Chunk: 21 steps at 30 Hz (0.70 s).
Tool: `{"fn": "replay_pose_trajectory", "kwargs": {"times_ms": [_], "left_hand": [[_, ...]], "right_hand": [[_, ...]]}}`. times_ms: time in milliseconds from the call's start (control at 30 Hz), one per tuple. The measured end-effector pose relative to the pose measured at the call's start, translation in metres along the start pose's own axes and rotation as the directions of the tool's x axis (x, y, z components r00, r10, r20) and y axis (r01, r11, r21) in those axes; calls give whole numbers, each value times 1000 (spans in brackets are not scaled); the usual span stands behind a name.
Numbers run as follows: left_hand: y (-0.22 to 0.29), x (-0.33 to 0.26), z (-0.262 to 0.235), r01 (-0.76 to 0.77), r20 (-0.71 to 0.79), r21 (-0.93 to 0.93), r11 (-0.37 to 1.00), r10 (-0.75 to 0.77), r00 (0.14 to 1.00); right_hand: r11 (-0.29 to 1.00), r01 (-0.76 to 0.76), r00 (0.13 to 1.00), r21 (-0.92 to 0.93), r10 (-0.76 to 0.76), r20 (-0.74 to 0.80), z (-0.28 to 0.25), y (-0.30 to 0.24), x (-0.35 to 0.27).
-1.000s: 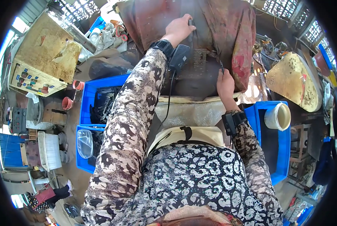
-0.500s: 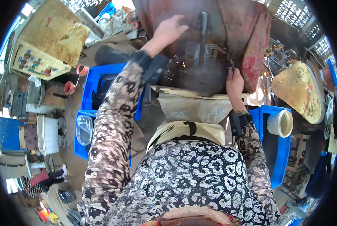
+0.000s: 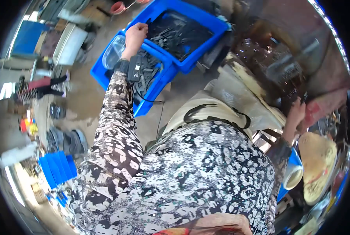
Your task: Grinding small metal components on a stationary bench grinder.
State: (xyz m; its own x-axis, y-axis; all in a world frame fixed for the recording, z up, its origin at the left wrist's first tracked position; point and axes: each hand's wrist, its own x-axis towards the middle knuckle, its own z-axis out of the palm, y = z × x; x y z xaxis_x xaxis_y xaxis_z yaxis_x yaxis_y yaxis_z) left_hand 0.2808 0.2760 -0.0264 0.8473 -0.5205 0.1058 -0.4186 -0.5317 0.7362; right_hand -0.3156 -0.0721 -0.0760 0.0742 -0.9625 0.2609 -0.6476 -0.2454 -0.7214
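My left hand [image 3: 135, 38] is above the touching edges of two blue plastic bins, its fingers curled closed. Whatever they hold, if anything, is hidden. Dark narrow metal-looking pieces [image 3: 169, 37] lie in the far bin [image 3: 190, 64], and similar grey pieces fill part of the near bin [image 3: 153, 100]. A clear plastic container [image 3: 113, 53] rests at the near bin's left side. Far to the right, my right hand [image 3: 296, 111] is closed at the edge of a wet brown work area [image 3: 276, 72]. A small dark thing shows at its fingertips, too blurred to name.
A stained reddish cover [image 3: 327, 103] hangs beside my right hand. A white bucket [image 3: 292, 177] and a worn yellowish board [image 3: 318, 166] are at the lower right. Stacked blue bins [image 3: 57, 169] stand at left, and another person [image 3: 41, 87] is farther off.
My view has swung left. My left hand has moved from over the wet work area to the blue bins, its fingers now curled. My right hand remains by the work area.
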Motion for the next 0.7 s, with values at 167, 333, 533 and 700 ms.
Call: {"fn": "replay_pose_trajectory", "kwargs": {"times_ms": [167, 333, 533, 700], "left_hand": [[-83, -48, -13, 55, 24, 359, 932, -68, 997], [-127, -86, 5, 71, 242, 564, 822, -247, 938], [-78, -99, 29, 30, -194, 437, 899, 62, 979], [1, -53, 58, -313, -142, 422, 851, 403, 904]], "right_hand": [[1000, 3, 1000, -2, -3, 20, -4, 4, 3], [995, -100, 993, 28, 98, 59, -9, 0, 3], [989, -101, 994, 107, 96, 50, -10, 0, 3], [993, -112, 990, 30, 109, 87, -13, -8, 0]]}}
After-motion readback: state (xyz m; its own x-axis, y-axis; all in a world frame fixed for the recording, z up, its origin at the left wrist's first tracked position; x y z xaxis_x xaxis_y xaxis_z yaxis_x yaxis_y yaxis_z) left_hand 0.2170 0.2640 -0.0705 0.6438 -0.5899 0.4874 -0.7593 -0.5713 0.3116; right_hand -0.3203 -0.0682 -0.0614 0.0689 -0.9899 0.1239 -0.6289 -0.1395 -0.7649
